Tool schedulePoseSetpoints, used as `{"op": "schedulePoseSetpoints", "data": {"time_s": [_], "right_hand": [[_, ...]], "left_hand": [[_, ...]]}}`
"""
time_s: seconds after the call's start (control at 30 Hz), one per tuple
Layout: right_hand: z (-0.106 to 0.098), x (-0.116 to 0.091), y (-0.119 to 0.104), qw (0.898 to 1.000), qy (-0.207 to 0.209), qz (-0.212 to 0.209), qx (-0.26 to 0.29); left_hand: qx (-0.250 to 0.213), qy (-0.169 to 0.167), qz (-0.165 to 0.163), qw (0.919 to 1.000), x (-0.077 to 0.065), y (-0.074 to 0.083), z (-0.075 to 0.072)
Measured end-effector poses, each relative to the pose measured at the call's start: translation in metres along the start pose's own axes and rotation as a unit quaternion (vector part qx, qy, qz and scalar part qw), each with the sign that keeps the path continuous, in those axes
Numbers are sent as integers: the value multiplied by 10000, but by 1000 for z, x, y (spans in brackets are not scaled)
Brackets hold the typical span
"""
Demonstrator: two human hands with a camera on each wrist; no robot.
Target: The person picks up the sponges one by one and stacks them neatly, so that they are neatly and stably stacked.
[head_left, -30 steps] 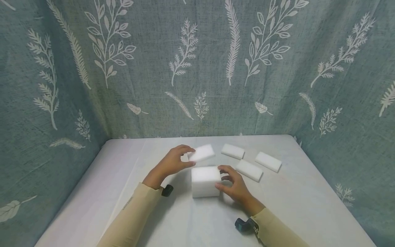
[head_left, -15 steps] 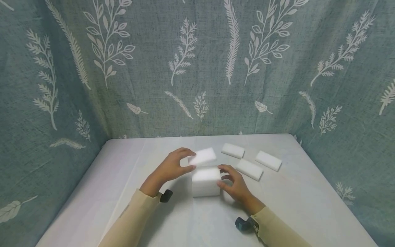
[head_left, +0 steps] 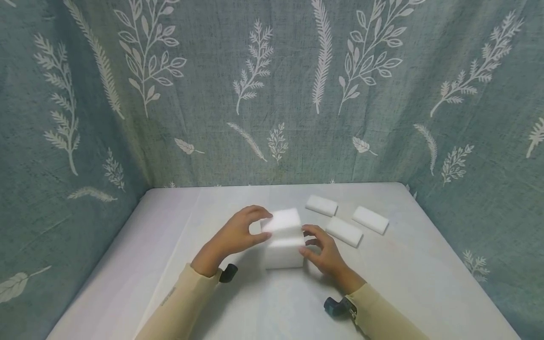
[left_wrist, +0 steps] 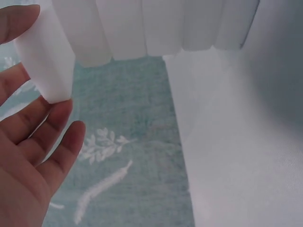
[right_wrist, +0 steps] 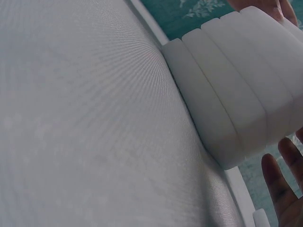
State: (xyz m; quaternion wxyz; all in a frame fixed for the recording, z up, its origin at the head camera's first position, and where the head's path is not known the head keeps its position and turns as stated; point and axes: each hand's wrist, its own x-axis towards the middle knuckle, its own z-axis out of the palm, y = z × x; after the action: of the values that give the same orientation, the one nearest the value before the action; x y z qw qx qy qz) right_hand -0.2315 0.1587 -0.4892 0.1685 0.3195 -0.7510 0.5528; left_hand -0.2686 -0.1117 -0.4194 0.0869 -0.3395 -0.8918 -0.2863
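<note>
My left hand (head_left: pixel 235 232) pinches a white sponge (head_left: pixel 285 220) between thumb and fingers, just above and behind the top of a stack of white sponges (head_left: pixel 284 258). In the left wrist view the held sponge (left_wrist: pixel 49 59) tilts slightly away from the stacked row (left_wrist: pixel 163 28), leaving a narrow gap on one side. My right hand (head_left: pixel 326 255) holds the stack's right end, thumb at the front corner and index finger at the back. Several even layers show in the right wrist view of the stack (right_wrist: pixel 227 90); the right thumb is hidden there.
Three loose white sponges lie flat at the back right: one far back (head_left: pixel 321 206), one nearer (head_left: pixel 344 231), one farther right (head_left: pixel 370 220). The white table (head_left: pixel 170 208) ends at a leaf-patterned green curtain (head_left: pixel 212 94) behind and at the sides.
The left hand has brought its sponge from behind the stack toward it and slightly right, so it now overlaps the stack's top in the head view. The right hand has stayed in place.
</note>
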Motion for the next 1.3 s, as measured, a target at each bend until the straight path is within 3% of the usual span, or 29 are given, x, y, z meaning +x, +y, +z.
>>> {"op": "schedulePoseSetpoints", "data": {"time_s": [0.33,1.3], "right_hand": [[-1,2,-6,9997,163,-187,-37],[1,3,-15,9981,136,-36,-593]], "left_hand": [[163,-204,-276,9993,-5,8,2],[288,-474,18,9985,-7,18,1]]}}
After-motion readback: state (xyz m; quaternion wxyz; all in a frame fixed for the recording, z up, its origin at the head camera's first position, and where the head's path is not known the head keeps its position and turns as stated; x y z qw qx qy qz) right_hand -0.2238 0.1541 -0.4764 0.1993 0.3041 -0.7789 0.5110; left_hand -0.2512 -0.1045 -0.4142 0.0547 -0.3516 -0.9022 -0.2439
